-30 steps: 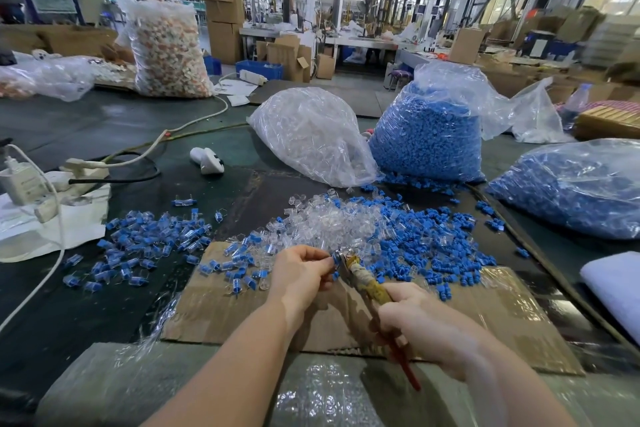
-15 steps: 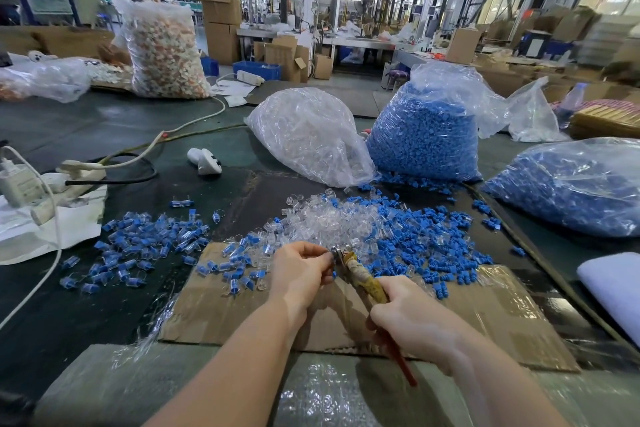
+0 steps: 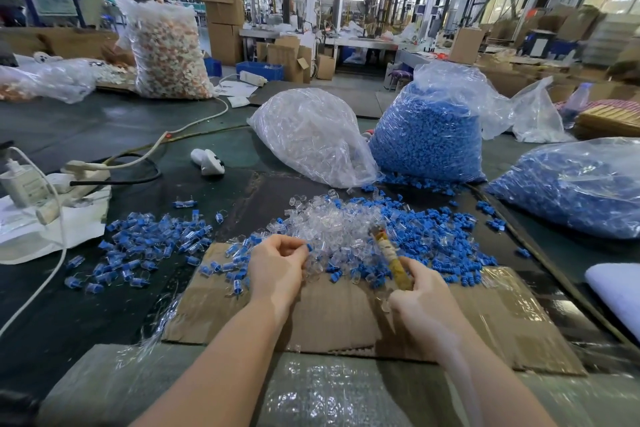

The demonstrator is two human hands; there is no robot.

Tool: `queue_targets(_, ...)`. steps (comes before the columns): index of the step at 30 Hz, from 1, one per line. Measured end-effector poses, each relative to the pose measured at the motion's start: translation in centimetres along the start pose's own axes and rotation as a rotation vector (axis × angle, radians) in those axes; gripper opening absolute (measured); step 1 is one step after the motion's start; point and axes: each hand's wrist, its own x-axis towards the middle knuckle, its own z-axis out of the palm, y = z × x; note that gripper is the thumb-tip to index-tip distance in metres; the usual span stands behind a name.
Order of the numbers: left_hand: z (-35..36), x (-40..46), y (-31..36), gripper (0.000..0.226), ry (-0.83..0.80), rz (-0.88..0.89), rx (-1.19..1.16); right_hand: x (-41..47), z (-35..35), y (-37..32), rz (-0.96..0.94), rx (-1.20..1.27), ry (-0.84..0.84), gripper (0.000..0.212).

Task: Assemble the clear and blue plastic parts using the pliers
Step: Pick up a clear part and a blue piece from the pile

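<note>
Loose heap of small clear plastic caps (image 3: 332,222) at the far edge of the cardboard sheet (image 3: 346,315), scattered small blue plastic plugs (image 3: 440,239) beside it toward the right edge, tape-wrapped yellowed-handle pliers (image 3: 388,253) tilted upright above the sheet, small blue plastic part (image 3: 309,247) raised just left of them.

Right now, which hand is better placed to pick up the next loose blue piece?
The left hand: it sits at the edge of the loose parts pile, though it already pinches a small part. The right hand grips the pliers.
</note>
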Motion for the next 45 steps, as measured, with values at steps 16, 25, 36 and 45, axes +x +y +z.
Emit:
queue_targets(16,-3.1,2.0,-1.4,0.007,0.220,0.242,0.437,1.8,-0.7,3.0,0.090,-0.377,0.201,0.067)
queue_targets(25,-4.7,3.3,-3.1,0.028,0.249,0.322,0.715,3.3,-1.4,5.5,0.145,-0.766,0.340,0.071)
queue_targets(36,1.1,-0.3,-3.3,0.019,-0.084,0.524,0.558,2.9,1.8,2.9,-0.235,-0.705,0.381,0.039)
queue_targets(45,2.8,-1.1,-5.0,0.044,-0.166,0.535,0.712,2.5,5.7,1.9,-0.273,-0.688,0.332,0.031)
